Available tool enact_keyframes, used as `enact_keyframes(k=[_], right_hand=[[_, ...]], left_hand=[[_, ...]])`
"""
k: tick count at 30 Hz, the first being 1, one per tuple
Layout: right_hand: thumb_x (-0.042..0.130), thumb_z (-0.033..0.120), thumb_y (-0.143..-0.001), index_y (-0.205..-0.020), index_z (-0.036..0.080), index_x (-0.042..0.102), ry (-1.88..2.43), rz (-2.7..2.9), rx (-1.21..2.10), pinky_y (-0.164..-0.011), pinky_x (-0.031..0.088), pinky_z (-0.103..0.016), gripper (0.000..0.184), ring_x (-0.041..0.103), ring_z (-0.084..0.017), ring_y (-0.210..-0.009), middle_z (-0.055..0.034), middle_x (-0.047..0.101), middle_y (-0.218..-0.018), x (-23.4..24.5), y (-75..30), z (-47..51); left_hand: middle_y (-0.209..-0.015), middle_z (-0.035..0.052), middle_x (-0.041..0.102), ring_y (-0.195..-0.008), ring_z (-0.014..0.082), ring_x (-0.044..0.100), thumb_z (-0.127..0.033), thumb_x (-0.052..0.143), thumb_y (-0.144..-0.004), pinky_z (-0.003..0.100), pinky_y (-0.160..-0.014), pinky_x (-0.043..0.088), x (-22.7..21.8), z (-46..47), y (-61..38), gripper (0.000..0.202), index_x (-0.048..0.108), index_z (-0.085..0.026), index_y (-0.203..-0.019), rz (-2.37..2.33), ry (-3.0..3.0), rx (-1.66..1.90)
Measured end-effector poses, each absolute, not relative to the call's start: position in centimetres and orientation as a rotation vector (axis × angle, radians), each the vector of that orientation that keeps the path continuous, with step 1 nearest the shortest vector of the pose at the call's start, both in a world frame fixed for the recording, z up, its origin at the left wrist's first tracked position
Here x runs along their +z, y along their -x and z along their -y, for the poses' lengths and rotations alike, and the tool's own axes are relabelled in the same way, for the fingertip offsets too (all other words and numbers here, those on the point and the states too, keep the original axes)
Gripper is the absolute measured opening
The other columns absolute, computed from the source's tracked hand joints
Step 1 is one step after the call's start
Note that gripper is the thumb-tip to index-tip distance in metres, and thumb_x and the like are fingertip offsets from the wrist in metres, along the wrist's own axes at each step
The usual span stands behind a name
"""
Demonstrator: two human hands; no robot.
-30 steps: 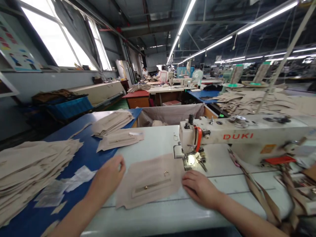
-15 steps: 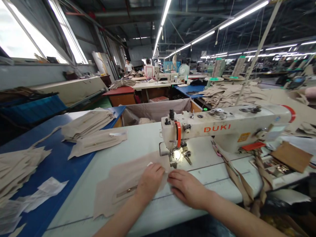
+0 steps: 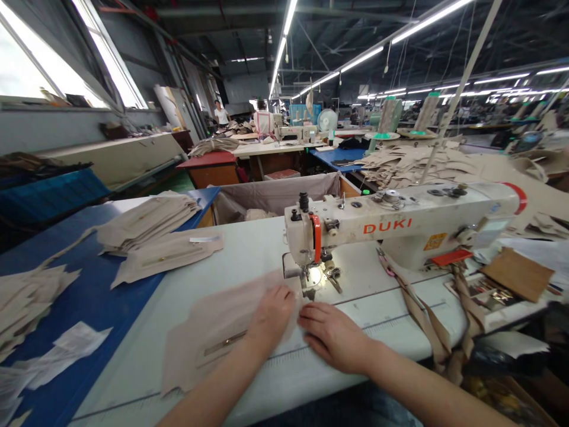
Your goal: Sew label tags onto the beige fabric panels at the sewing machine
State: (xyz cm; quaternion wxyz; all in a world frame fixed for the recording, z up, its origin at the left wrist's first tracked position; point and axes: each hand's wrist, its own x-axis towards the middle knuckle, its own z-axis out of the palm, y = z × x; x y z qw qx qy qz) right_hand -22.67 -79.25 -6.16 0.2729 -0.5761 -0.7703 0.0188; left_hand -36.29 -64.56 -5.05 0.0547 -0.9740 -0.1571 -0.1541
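A beige fabric piece with a zipper lies flat on the pale table, its right edge by the needle of the white DUKI sewing machine. My left hand rests palm down on the fabric's right end, fingers together and stretched toward the presser foot. My right hand lies flat beside it on the table, fingers pointing left at the fabric's edge just in front of the needle.
Stacks of beige cut pieces sit at the back left, more on the blue table at far left with white paper scraps. Beige straps hang over the table's right front. A fabric-lined bin stands behind; a person stands far off.
My left hand moved from the fabric's left edge to its right end near the needle. The fabric slid toward the presser foot. The view shifted right.
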Motion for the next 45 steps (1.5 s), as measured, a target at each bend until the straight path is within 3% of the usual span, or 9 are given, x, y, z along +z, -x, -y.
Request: enact_keyframes(k=[5,15,20,25,33,45], right_hand=[[0.055,0.022,-0.090,-0.116,0.014,0.063,1.558,2.081,0.069,-0.104,0.045,-0.039,0.028,0.056,-0.023,-0.114,-0.0119,0.066,-0.117,-6.0,22.7,79.2],[0.051,0.022,-0.093,-0.109,0.016,0.063,1.532,2.064,-0.013,-0.103,0.044,-0.038,0.021,0.054,-0.023,-0.118,-0.0105,0.064,-0.121,-6.1,22.7,79.4],[0.050,0.022,-0.093,-0.107,0.016,0.064,1.529,2.094,-0.027,-0.097,0.046,-0.038,0.021,0.058,-0.022,-0.109,-0.0106,0.067,-0.114,-5.9,22.8,79.4],[0.050,0.023,-0.094,-0.107,0.015,0.064,1.548,2.107,-0.017,-0.097,0.046,-0.038,0.021,0.059,-0.022,-0.109,-0.0113,0.068,-0.113,-5.8,22.7,79.4],[0.051,0.023,-0.093,-0.107,0.015,0.064,1.562,2.104,0.001,-0.097,0.046,-0.037,0.020,0.059,-0.022,-0.109,-0.0110,0.068,-0.113,-5.8,22.8,79.4],[0.049,0.022,-0.094,-0.107,0.015,0.064,1.565,2.101,-0.003,-0.096,0.047,-0.036,0.022,0.059,-0.022,-0.108,-0.0104,0.068,-0.112,-5.5,22.8,79.5]], left_hand=[[-0.094,0.0060,0.067,-0.088,0.0216,0.062,-0.005,0.047,-0.090,0.036,-0.080,0.052,-6.6,64.7,36.1,0.023,0.063,-0.016,-0.101,0.544,3.024,-0.577],[-0.088,0.0061,0.067,-0.084,0.0194,0.062,-0.003,0.045,-0.091,0.033,-0.078,0.054,-6.5,64.0,36.7,0.026,0.066,-0.016,-0.086,0.302,3.060,-0.780],[-0.096,0.0071,0.067,-0.092,0.0205,0.062,-0.002,0.042,-0.089,0.035,-0.085,0.053,-6.7,64.1,36.3,0.027,0.065,-0.016,-0.091,0.253,3.005,-0.622],[-0.096,0.0065,0.066,-0.091,0.0211,0.061,-0.003,0.047,-0.087,0.034,-0.083,0.053,-6.5,64.1,36.3,0.021,0.062,-0.017,-0.091,0.229,3.010,-0.482],[-0.097,0.0070,0.066,-0.092,0.0219,0.061,-0.003,0.052,-0.087,0.034,-0.079,0.051,-6.2,63.7,36.4,0.020,0.062,-0.017,-0.097,0.127,3.019,-0.560],[-0.100,0.0083,0.067,-0.095,0.0226,0.061,-0.003,0.047,-0.088,0.035,-0.085,0.053,-6.9,63.4,36.4,0.023,0.063,-0.014,-0.100,0.108,2.975,-0.596]])
